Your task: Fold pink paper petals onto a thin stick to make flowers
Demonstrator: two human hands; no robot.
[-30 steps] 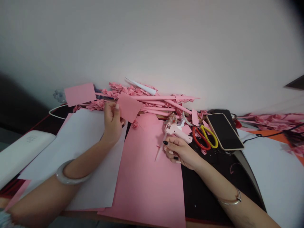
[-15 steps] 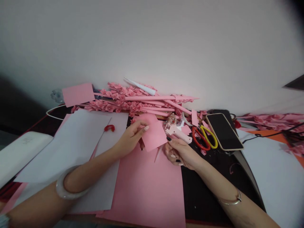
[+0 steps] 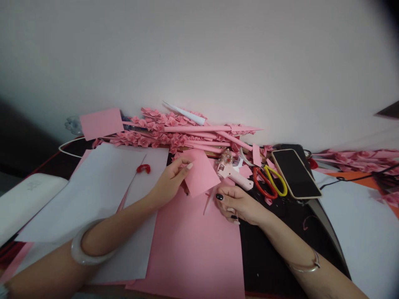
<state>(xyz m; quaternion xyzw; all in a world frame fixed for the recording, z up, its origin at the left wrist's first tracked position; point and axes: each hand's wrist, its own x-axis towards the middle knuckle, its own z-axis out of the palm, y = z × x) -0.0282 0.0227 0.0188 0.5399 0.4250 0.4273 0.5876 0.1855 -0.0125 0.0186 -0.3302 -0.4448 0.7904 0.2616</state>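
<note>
A small square of pink paper is pinched at its upper left edge between the thumb and fingers of my left hand. It is held above a large pink sheet. My right hand is just below and right of the square, apart from it. Its fingers are curled and closed, and I cannot make out whether anything is between them. Beside those fingertips is a thin pale stick. A pink glue gun lies just behind my right hand.
Red and yellow scissors handles and a phone lie at right. Pink paper flower stems are heaped against the wall. White sheets at left carry a red-handled tool. A white device stands far left.
My right hand has come off the lower right corner of the pink square and dropped slightly, its fingers curling in. My left hand keeps its pinch, with the square tilted a little.
</note>
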